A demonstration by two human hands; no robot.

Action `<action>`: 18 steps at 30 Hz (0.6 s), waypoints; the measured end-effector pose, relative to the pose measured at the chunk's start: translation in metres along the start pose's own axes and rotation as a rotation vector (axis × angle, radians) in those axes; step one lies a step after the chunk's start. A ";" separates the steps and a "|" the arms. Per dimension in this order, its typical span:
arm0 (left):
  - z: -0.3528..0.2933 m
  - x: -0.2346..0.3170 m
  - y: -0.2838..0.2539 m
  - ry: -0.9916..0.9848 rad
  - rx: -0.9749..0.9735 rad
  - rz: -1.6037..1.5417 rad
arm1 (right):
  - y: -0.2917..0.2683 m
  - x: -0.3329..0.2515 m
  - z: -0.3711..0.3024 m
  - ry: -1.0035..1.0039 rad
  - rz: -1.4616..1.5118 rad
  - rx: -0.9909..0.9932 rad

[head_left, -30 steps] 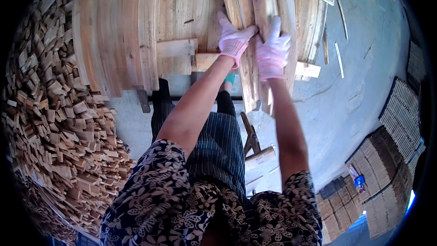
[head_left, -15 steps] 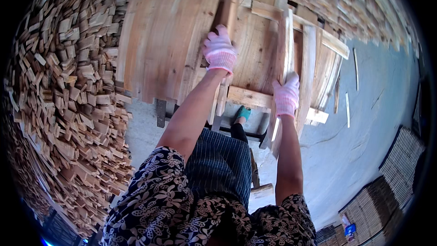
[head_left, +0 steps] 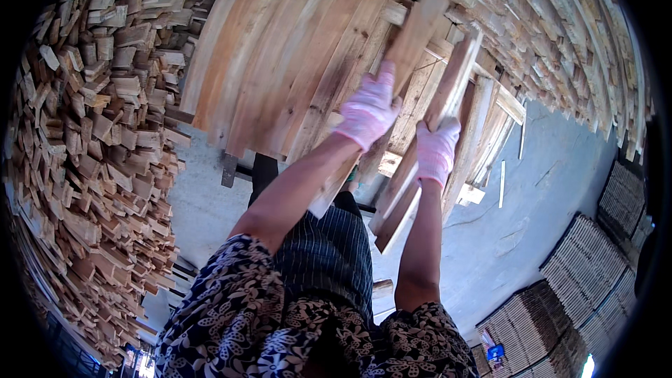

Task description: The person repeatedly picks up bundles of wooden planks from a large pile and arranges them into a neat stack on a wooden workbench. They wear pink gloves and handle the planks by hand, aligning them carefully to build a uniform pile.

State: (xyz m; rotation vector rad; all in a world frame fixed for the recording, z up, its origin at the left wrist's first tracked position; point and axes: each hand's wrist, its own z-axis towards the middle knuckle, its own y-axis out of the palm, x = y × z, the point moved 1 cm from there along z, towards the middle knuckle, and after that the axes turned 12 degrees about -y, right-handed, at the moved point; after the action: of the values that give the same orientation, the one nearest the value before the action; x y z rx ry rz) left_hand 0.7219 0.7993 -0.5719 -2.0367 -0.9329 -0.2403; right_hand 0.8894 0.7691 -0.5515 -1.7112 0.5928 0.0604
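Both hands wear pink and white knit gloves. My left hand [head_left: 367,110] is closed on a wooden board [head_left: 418,24], which slants from upper right down to lower left under the palm and is blurred at its top. To its right, my right hand [head_left: 437,145] grips a second wooden board [head_left: 455,77] near its middle; two board ends show below that hand, so it may hold a pair. Under both hands lies a row of flat planks [head_left: 280,49], side by side on a low stand. The undersides of the held boards are hidden.
A tall heap of short wood offcuts [head_left: 105,140] fills the left side, and another wood pile [head_left: 532,28] runs along the far right. Thin strips [head_left: 502,183] lie on the concrete floor [head_left: 539,161]. Stacked slats [head_left: 588,259] stand at the lower right.
My left hand has moved right and slightly nearer, its board now tilted to the right. The right hand's board has tilted too, its lower end swinging left. The whole view has shifted.
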 end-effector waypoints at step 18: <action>0.163 -0.405 -0.198 -0.295 0.292 -0.143 | 0.126 -0.055 0.003 -0.116 0.352 0.018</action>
State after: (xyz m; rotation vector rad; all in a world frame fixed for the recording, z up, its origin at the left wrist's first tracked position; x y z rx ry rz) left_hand 0.2737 0.7813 -0.7405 -1.7645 -1.2217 0.1200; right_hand 0.7905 0.7773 -0.6467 -1.5578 0.7984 0.4005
